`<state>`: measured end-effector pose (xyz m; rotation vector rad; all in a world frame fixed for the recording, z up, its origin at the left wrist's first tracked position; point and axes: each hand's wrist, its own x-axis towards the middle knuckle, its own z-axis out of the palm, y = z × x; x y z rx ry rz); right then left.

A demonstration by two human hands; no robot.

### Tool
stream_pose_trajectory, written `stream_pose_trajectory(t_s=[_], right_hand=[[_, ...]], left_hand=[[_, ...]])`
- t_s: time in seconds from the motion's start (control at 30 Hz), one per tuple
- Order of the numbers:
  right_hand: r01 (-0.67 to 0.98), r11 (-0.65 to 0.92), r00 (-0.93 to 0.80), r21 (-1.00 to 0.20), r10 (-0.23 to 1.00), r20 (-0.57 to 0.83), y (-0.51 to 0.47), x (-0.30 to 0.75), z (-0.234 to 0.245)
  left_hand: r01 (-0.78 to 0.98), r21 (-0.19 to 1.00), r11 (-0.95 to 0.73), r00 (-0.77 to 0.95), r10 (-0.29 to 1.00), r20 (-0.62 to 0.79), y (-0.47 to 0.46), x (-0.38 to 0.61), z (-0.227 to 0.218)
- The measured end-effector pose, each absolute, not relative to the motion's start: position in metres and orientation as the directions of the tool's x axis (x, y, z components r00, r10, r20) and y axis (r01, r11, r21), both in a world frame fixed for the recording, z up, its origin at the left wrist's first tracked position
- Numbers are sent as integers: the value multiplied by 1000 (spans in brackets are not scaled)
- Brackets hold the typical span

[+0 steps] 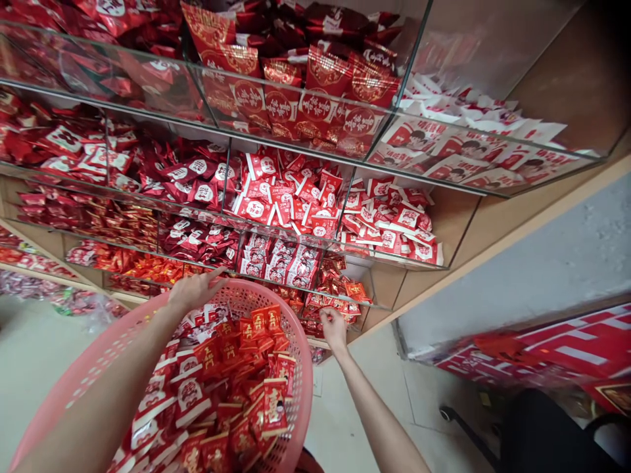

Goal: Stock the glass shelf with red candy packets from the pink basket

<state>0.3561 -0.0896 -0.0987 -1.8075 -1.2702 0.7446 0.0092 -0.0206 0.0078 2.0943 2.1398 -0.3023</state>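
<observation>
My left hand (194,290) grips the far rim of a pink plastic basket (89,368), fingers curled over the edge. The basket is heaped with small red and white candy packets (231,374). My right hand (334,328) reaches into the lowest glass bin on the shelf, fingers closed among small red packets (340,292); what they pinch is too small to make out.
Tiers of glass-fronted bins (296,197) full of red candy packets fill the wall ahead. White packets (468,151) lie in the upper right bin. A wooden shelf side (493,217) runs diagonally right. Red printed sheets (552,348) lie on the floor at right, next to a dark chair (542,427).
</observation>
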Motion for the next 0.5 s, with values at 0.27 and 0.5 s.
stream_pose_trajectory(t_s=[0.27, 0.5], right_hand=[[403, -500, 481, -767, 828, -287, -40, 366, -173], [267, -634, 522, -726, 728, -444, -23, 366, -193]], left_hand=[[999, -52, -7, -5, 975, -220, -19, 5, 1], [999, -38, 17, -26, 973, -229, -19, 4, 1]])
